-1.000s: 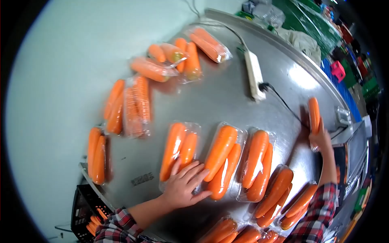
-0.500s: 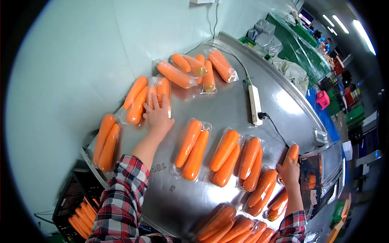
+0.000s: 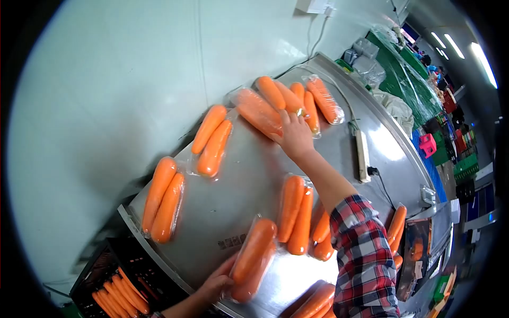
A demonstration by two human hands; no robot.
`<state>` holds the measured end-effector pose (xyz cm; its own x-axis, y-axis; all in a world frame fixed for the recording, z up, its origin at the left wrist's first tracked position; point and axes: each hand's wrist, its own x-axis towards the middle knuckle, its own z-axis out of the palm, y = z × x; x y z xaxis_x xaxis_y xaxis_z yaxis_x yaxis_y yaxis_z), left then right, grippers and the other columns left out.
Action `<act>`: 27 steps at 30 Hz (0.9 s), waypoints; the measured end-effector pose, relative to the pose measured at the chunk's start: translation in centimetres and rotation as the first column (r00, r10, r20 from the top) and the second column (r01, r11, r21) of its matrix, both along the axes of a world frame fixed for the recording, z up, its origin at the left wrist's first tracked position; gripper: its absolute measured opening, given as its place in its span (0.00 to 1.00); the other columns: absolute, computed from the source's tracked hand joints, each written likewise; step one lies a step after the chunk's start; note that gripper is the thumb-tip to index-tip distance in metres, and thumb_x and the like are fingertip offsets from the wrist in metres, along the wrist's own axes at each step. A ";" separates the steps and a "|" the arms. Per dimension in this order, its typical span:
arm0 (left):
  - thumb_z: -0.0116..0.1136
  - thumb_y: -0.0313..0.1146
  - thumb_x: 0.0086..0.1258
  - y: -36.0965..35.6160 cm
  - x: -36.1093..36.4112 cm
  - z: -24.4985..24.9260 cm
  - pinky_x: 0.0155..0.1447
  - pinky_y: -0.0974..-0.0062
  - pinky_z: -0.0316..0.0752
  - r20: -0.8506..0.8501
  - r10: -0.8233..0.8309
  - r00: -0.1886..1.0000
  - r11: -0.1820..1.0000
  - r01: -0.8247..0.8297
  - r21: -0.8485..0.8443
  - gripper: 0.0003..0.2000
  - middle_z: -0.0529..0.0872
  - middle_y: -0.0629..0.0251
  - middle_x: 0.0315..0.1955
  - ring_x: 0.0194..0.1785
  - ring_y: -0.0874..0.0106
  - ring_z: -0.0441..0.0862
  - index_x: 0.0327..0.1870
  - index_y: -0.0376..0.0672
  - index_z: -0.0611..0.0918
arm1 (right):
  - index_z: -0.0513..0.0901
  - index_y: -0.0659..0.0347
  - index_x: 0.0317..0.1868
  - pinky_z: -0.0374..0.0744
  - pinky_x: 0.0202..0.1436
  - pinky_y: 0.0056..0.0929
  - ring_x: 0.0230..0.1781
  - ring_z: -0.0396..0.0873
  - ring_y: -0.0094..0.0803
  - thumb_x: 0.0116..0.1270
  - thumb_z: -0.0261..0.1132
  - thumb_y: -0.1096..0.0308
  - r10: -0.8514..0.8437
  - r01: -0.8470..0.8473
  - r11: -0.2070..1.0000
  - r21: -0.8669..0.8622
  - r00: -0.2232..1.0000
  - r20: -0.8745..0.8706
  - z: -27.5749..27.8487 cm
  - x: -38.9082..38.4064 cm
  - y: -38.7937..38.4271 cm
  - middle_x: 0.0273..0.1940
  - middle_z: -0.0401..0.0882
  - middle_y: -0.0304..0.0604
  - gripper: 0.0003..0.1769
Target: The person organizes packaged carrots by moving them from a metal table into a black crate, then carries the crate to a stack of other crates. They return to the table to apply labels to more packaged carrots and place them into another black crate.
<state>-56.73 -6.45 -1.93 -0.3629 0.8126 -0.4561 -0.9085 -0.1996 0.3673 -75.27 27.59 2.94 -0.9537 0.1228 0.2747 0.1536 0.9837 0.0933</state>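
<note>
Glossy clear plastic wrap on carrot packs [image 3: 253, 259], smooth brushed-metal table [image 3: 249, 175], matt checked cloth sleeve [image 3: 363, 254]

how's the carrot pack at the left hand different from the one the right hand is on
The near carrot pack lies at the steel table's front edge, its lower end held by the left hand. The far carrot pack lies by the wall among other packs, the right hand resting on its end. The near one slants up to the right, the far one down. Both hold carrots in clear wrap.
</note>
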 end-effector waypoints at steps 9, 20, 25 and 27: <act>0.67 0.37 0.47 -3.7 -7.0 3.4 0.63 0.59 0.60 -0.630 -0.749 -0.207 0.505 -0.793 -0.340 0.35 0.66 0.46 0.59 0.61 0.50 0.65 0.60 0.41 0.68 | 0.71 0.68 0.53 0.78 0.35 0.38 0.36 0.79 0.41 0.62 0.55 0.55 0.116 -0.131 0.990 0.060 0.972 0.206 0.1 -7.1 -3.3 0.34 0.80 0.49 0.26; 0.69 0.40 0.42 -5.0 -14.7 2.8 0.59 0.57 0.63 -0.465 -0.880 0.102 0.269 -0.700 -0.662 0.48 0.61 0.46 0.59 0.56 0.48 0.65 0.68 0.50 0.55 | 0.41 0.52 0.71 0.78 0.34 0.53 0.46 0.73 0.56 0.60 0.58 0.50 -0.329 0.222 0.922 0.318 0.882 0.337 -4.1 -8.5 -4.9 0.51 0.68 0.67 0.47; 0.69 0.43 0.42 -4.8 -8.0 2.9 0.57 0.57 0.64 -0.569 -0.809 -0.147 0.560 -0.487 -0.670 0.46 0.65 0.46 0.54 0.54 0.47 0.66 0.66 0.45 0.60 | 0.38 0.52 0.71 0.79 0.28 0.51 0.40 0.75 0.55 0.57 0.61 0.61 -0.282 0.154 0.915 0.372 0.905 0.318 -5.3 -8.5 -4.0 0.47 0.71 0.64 0.49; 0.70 0.45 0.42 -3.5 -7.9 3.3 0.57 0.57 0.64 -0.548 -0.817 -0.178 0.576 -0.290 -0.764 0.44 0.67 0.46 0.53 0.54 0.48 0.67 0.64 0.43 0.62 | 0.38 0.52 0.71 0.79 0.28 0.50 0.39 0.76 0.55 0.56 0.61 0.62 -0.276 0.158 0.928 0.337 0.899 0.339 -4.7 -9.1 -3.8 0.46 0.72 0.62 0.49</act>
